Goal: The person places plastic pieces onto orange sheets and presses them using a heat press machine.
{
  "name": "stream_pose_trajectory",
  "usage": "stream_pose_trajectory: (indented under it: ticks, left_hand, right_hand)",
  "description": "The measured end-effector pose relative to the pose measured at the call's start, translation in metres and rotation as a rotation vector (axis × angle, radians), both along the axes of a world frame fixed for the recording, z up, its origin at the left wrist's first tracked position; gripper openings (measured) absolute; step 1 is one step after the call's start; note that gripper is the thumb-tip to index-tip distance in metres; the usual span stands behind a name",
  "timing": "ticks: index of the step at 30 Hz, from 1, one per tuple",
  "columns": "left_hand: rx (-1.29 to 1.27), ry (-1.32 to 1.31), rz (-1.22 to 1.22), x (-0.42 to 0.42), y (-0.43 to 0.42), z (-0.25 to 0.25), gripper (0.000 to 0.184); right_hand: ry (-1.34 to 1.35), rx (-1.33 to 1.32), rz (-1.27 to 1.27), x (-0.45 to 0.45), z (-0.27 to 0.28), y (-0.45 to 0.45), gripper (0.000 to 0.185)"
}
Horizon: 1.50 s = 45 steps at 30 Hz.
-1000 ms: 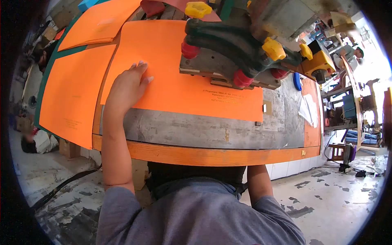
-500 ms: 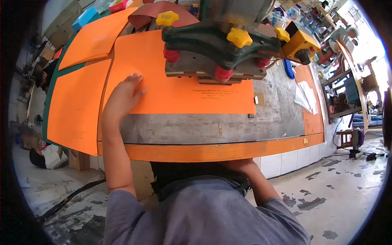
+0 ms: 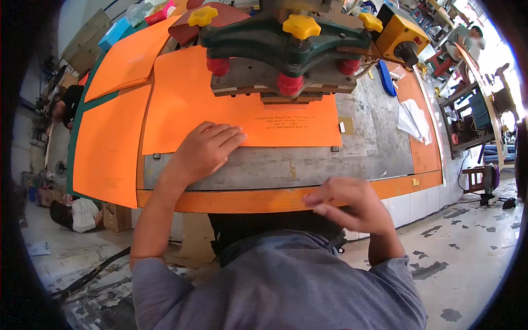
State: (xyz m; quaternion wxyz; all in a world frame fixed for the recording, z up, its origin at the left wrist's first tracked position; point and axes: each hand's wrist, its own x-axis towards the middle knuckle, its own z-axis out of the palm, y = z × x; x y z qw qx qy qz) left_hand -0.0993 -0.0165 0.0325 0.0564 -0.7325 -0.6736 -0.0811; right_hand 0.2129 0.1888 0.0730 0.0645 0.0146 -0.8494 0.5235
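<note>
Grey metal worktop (image 3: 253, 171) bearing an orange sheet (image 3: 181, 99), long axis left-to-right, partly beneath the press (image 3: 289, 58); left hand (image 3: 204, 150) nearer, at the sheet's near edge, whether gripping unclear; right hand (image 3: 356, 205) farther back, empty, fingers loosely bent.

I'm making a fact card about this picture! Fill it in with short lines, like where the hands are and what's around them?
Left hand: at the front edge of the big orange sheet, fingers over it
Right hand: by the wooden table edge, a bit blurry, nothing seen in it
Printing: small dark lettering near the sheet's front right corner
Machine: green frame with yellow knobs, hiding part of the sheet
Far left: more orange sheets
Right side: blue thing, crumpled whitish wrapping
</note>
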Motion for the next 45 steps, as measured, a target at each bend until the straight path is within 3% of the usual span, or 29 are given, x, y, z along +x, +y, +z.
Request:
stream_pose_trajectory:
  ticks: [4,6,11,15,21,27,29,33,35,45]
  left_hand:
    - [0.076,0.029,0.050,0.004,0.009,-0.007,0.058]
    - [0.147,0.061,0.230,0.003,0.016,-0.010,0.052]
    - [0.352,0.027,0.280,0.007,0.023,-0.009,0.033]
    - [0.416,0.145,0.197,0.026,0.007,-0.003,0.031]
    - [0.161,-0.019,0.130,0.068,-0.033,0.015,0.026]
    - [-0.201,-0.240,0.152,0.085,-0.045,0.053,0.032]
    - [-0.150,-0.511,0.096,0.087,-0.036,0.056,0.029]
    - [0.053,-0.526,0.207,0.100,0.012,0.014,0.032]
    - [0.177,-0.356,0.229,0.105,0.045,0.000,0.033]
    - [0.142,-0.394,0.277,0.114,0.099,-0.024,0.018]
  right_hand:
    - [0.048,0.044,-0.209,-0.003,-0.008,0.002,0.015]
    - [0.069,0.054,-0.251,-0.001,-0.011,0.002,0.015]
    - [0.162,0.090,-0.327,0.002,-0.007,0.000,0.012]
    - [0.208,0.074,-0.396,0.011,0.003,0.004,0.014]
    - [0.252,0.047,-0.496,0.013,-0.004,0.013,0.014]
    - [0.032,0.354,-0.428,-0.009,-0.029,0.000,0.020]
    - [0.013,0.381,-0.400,-0.013,-0.043,-0.011,0.027]
    - [0.026,0.539,-0.415,-0.020,-0.065,-0.027,0.033]
    - [0.098,0.616,-0.443,-0.022,-0.071,-0.030,0.034]
    - [0.141,0.635,-0.482,-0.020,-0.079,-0.029,0.026]
